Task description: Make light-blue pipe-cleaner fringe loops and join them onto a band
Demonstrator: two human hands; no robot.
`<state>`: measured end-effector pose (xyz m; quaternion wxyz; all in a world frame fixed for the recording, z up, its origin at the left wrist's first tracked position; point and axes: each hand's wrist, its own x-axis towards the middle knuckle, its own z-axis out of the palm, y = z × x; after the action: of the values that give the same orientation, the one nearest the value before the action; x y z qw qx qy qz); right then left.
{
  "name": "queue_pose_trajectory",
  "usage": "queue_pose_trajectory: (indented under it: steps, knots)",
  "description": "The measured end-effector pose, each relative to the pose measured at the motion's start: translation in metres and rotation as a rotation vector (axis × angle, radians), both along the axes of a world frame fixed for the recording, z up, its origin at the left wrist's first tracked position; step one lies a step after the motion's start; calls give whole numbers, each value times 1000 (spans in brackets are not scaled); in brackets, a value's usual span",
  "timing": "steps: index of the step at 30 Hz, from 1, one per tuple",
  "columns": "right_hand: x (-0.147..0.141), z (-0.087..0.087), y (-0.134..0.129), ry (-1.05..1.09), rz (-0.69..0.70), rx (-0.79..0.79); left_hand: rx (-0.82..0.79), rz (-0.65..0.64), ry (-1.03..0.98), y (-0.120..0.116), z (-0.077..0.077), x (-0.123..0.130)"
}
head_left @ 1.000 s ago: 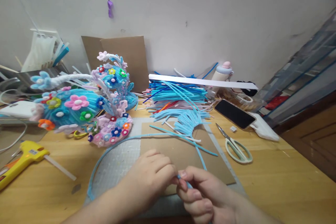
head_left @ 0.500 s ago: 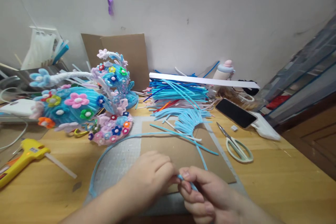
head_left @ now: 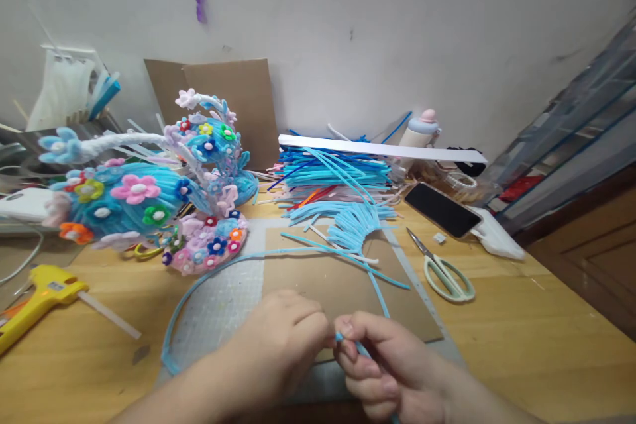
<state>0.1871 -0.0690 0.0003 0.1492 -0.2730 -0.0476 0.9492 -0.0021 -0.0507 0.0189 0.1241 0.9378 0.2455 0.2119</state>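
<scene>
Both hands are closed on a light blue pipe cleaner point(head_left: 364, 348) over the near edge of the work mat. My left hand point(head_left: 291, 334) pinches it from the left, its fingertips mostly hidden. Close beside it, my right hand point(head_left: 380, 361) grips it between thumb and fingers, with a length running down through the palm. A long blue pipe cleaner strand point(head_left: 199, 280) curves round on the left and along the back of the cardboard sheet point(head_left: 303, 278). It meets a fan of bent blue pipe cleaners point(head_left: 352, 228), where another strand leads back towards my right hand.
Green-handled scissors point(head_left: 447, 278) and a phone point(head_left: 442, 210) lie to the right. A yellow glue gun point(head_left: 44, 298) is at left, near flower-covered pipe cleaner pieces point(head_left: 134, 199). Behind the mat point(head_left: 223, 308) is a pile of blue pipe cleaners point(head_left: 338, 169) under a white strip point(head_left: 382, 149).
The view has shifted slightly, so the table items appear a little further left. Both hands keep their hold on the pipe cleaner, with hardly any movement.
</scene>
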Motion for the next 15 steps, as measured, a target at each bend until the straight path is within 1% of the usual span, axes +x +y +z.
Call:
queue_pose_trajectory:
  steps: [2,3,5,7,8,9,10,11,12,13,14,15]
  knots:
    - [1,-1,2,63,75,-12,53,6,-6,0,-1,0]
    - [2,-1,2,80,91,-16,82,2,-1,0,-2,0]
    - [2,0,2,88,72,-32,141,-12,25,0,-3,-1]
    - [1,1,1,47,35,-43,175,-31,65,0,-3,-1]
    - [0,2,1,-1,20,-23,180,-42,79,1,-3,-1]
    - [-1,3,0,-68,4,29,167,-46,87,1,-3,0]
    - [-2,4,-2,-149,-7,121,134,-44,88,1,-3,0]
    - [-3,5,-3,-246,-10,261,82,-36,80,1,-3,1]
    - [-4,6,-5,-361,-7,451,17,-27,65,1,-2,1]
    - [-4,8,-7,-497,-2,691,-55,-19,47,1,-1,1]
    - [-4,9,-9,-644,10,976,-123,-16,29,1,0,1]
    - [-3,10,-11,-796,23,1296,-181,-22,13,2,1,2]
